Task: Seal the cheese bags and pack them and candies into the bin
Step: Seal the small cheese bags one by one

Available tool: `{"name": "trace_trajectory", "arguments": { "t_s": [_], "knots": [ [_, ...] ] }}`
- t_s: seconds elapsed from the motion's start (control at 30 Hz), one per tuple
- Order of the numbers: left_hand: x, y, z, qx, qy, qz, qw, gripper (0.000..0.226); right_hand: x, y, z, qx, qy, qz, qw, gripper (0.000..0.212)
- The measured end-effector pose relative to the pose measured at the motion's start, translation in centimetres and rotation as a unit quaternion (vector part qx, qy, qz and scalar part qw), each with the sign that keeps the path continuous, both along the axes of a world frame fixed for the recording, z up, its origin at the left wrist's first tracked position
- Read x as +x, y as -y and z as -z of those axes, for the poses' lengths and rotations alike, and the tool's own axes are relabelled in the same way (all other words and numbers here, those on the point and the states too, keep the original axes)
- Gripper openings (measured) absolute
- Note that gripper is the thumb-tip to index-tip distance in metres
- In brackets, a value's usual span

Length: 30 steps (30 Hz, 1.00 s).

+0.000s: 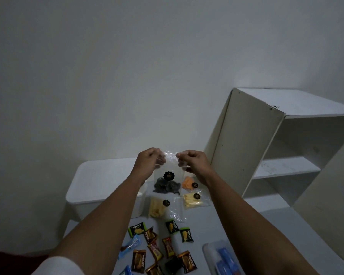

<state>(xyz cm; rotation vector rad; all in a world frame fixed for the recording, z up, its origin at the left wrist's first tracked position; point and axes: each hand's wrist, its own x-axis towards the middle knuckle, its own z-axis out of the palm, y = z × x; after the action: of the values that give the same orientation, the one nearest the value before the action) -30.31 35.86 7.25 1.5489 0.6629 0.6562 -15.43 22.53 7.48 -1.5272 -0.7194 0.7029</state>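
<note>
The left hand [147, 162] and the right hand [193, 161] each pinch one top corner of a clear bag [168, 175], fingers curled tightly onto the plastic, so that the bag hangs upright between them above the table [236, 211]. Dark contents are bunched at the bottom of the held bag, and a round black sticker sits on its front; whether its mouth is pressed closed cannot be told. Just below and to the right, three more clear bags lie flat on the table: one with orange cheese [189, 183], one with pale yellow cheese sticks [195, 199] in front of it, and one with yellow cheese [161, 208] nearer the middle. To the left, partly behind the left forearm, stands a white bin [99, 187], touching or just beside the nearest cheese bag. Closer to the person, wrapped candies [157, 249] in green, brown, red and blue wrappers are scattered over the table. At the lower right lies a clear container [220, 259] with blue items inside. A white shelf unit [276, 145] stands at the right against the wall.
</note>
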Motion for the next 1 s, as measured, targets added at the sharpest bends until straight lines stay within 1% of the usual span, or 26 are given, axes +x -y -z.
{"name": "trace_trajectory", "arguments": {
  "t_s": [0.1,0.17,0.3,0.37,0.4,0.5,0.6,0.63,0.67,0.73,0.8,0.87,0.93,1.0],
  "knots": [
    [0.3,0.1,-0.1,0.038,-0.013,-0.002,0.999,0.033,-0.4,-0.3,-0.1,-0.005,0.031,-0.017,0.999,0.012],
    [0.5,0.1,-0.3,0.047,-0.013,0.001,0.999,0.033,-0.5,-0.6,0.2,0.001,0.056,-0.006,0.998,0.013],
    [0.8,-0.4,-0.2,0.066,-0.022,0.009,0.998,0.033,-0.5,-0.5,0.5,0.001,0.064,-0.006,0.998,0.02],
    [0.7,-0.6,0.0,0.07,-0.035,0.011,0.997,0.034,-0.8,-0.7,0.5,0.009,0.081,-0.012,0.997,0.024],
    [0.6,-0.7,0.2,0.081,-0.045,0.006,0.996,0.033,-0.9,-0.9,0.5,0.015,0.088,-0.01,0.996,0.023],
    [0.6,-0.8,0.4,0.142,-0.08,-0.063,0.985,0.025,-1.2,-1.4,0.3,0.027,0.093,0.002,0.995,0.02],
    [0.6,-0.1,0.2,0.142,-0.07,-0.149,0.976,0.026,-1.4,-1.7,0.3,0.023,0.084,0.019,0.996,0.023],
    [0.7,0.0,0.1,0.124,-0.07,-0.149,0.978,0.026,-1.5,-1.7,0.3,0.022,0.078,0.019,0.997,0.024],
    [0.7,0.1,0.0,0.089,-0.067,-0.126,0.986,0.029,-1.6,-1.8,0.2,0.021,0.073,0.013,0.997,0.024],
    [0.6,0.5,-0.3,-0.022,-0.037,-0.052,0.998,0.034,-1.9,-2.0,0.3,0.022,0.067,-0.007,0.997,0.021],
    [0.4,0.8,-0.6,-0.114,-0.004,-0.01,0.993,0.035,-2.5,-2.2,0.3,0.028,0.051,-0.026,0.998,0.018],
    [0.3,1.0,-0.4,-0.152,0.02,0.0,0.988,0.038,-3.1,-2.3,0.0,0.031,0.04,-0.043,0.998,0.016],
    [0.2,0.9,-0.4,-0.158,0.03,0.003,0.987,0.034,-3.5,-2.5,-0.2,0.033,0.034,-0.054,0.997,0.019],
    [0.0,0.7,-0.5,-0.155,0.032,0.014,0.987,0.031,-3.8,-2.6,-0.6,0.028,0.026,-0.054,0.998,0.027]
  ]
}}
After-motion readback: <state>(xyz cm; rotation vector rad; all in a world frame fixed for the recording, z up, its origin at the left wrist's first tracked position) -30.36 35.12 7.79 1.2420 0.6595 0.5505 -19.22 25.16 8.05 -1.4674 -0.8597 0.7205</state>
